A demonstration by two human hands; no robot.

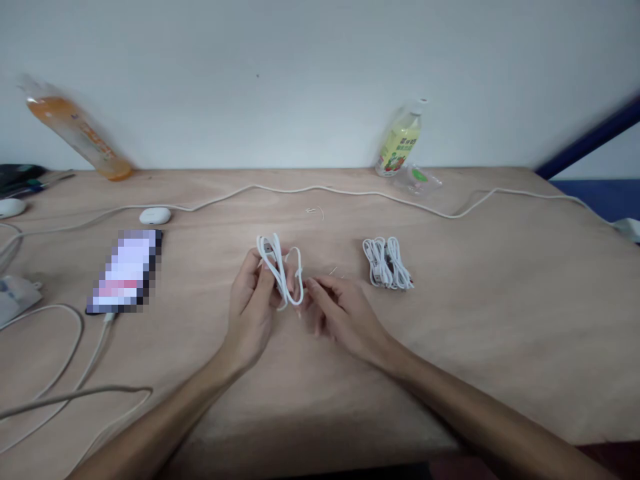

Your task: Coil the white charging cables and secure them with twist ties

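Far left edge: a white mouse (10, 207) lay on the counter (500, 347), with dark items behind it too blurred to name.
Orange bottle (80, 133): it stood at the back left against the wall (300, 73), tilted and blurred.
Loose cords (70, 360): pale cords looped over the front left of the counter; one ran up to the phone's near end.
Phone (125, 270): it lay flat, left of your hands, its screen pixelated.
Earbud case (155, 215): small and white, it sat just behind the phone, beside the long cord.
Long cord (320, 191): it ran across the back of the counter from left to right in gentle waves.
Left hand (253, 307): you had it closed on the cable, thumb and fingers pinching the left side of the coil.
Cable (283, 270): white, folded into loops, it was held between your two hands just above the counter's middle, loops standing up past your fingers.
Right hand (337, 310): your fingers were curled narrow, tips touching the lower right of the cable; how firmly you gripped it, I cannot tell.
Bundle (387, 263): a second white coiled cable lay on the counter, near and right of your right hand, touching neither hand.
Green bottle (400, 140): it stood at the back, right of centre, against the wall, with a clear wrapper (419, 179) lying just beside its base.
Far right: a blue rail (590, 137) slanted behind the counter's corner.
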